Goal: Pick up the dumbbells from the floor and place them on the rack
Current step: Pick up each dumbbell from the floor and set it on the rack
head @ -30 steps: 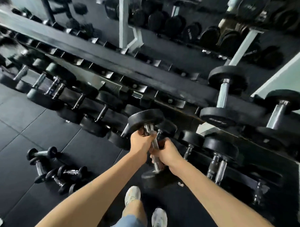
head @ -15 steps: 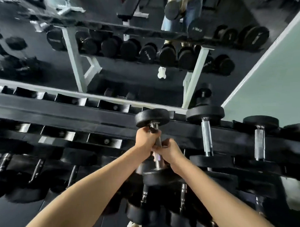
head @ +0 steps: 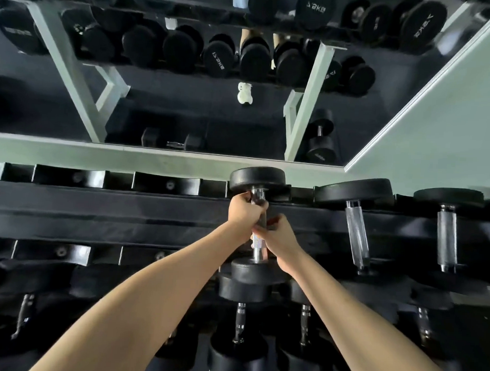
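Both bare arms reach out to one dumbbell (head: pixel 255 227) held over the top tier of the black rack (head: pixel 112 205). The left hand (head: pixel 244 213) is wrapped tightly around the upper part of the handle, just under the far head; the right hand (head: pixel 281 239) is closed around the lower part, its fingers (head: pixel 273 221) curled over the bar just beside the left hand. A short stretch of knurled, shiny steel shows between and below the two fists.

The dumbbell's heads are flat round discs of matte black rubber. The far head sits at the rack's back rail, against the pale green ledge; the near head hangs at the front rail, overlapping a bigger black disc on the tier beneath. Whether the heads already rest in the cradles I cannot tell.

To the right of the held dumbbell, two larger dumbbells (head: pixel 357 231) lie across the same tier, each with a bright cylindrical steel handle and wide rubber discs. To its left the tier shows glossy black saddle-shaped cradles (head: pixel 69 176), each with a bolt at its middle.

Beyond the rack a mirror (head: pixel 213 115) reflects another rack with pale green uprights, rows of round black dumbbell heads with white weight markings, and a white shoe.
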